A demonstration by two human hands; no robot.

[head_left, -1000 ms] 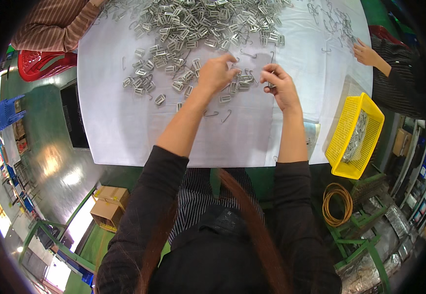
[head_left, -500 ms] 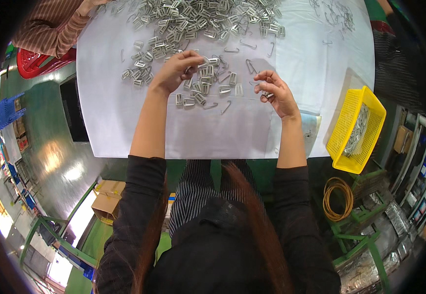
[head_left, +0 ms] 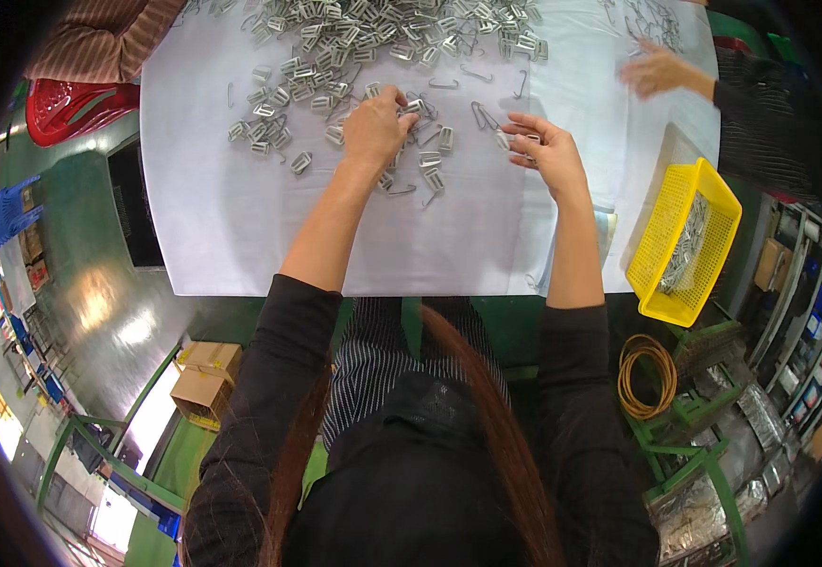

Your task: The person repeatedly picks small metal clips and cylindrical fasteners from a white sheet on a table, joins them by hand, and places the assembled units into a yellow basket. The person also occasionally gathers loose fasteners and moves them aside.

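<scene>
My left hand (head_left: pixel 376 129) reaches down among silver metal slide buckles on the table. A slide buckle (head_left: pixel 414 107) lies between its thumb and fingertips, which close on it. To the right, my right hand (head_left: pixel 551 159) hovers over the cloth with curled fingers around a small metal buckle (head_left: pixel 532 139), partly hidden by them. Another metal buckle (head_left: pixel 503 140) shows at its fingertips. Just beyond lies a bent wire hook (head_left: pixel 478 115). Several loose buckles (head_left: pixel 430 160) and a wire hook (head_left: pixel 402 191) lie near my left hand.
A large heap of buckles (head_left: pixel 335 33) covers the far table. At right, a yellow basket (head_left: pixel 645 236) holds metal pieces at the edge of the white-covered table (head_left: pixel 411 265). A co-worker's hand (head_left: pixel 655 72) reaches in at far right; another person's striped sleeve (head_left: pixel 90 42) is far left.
My left hand has moved right and down into the loose buckles. My right hand has shifted slightly up and right. A co-worker's hand has come over the table at far right.
</scene>
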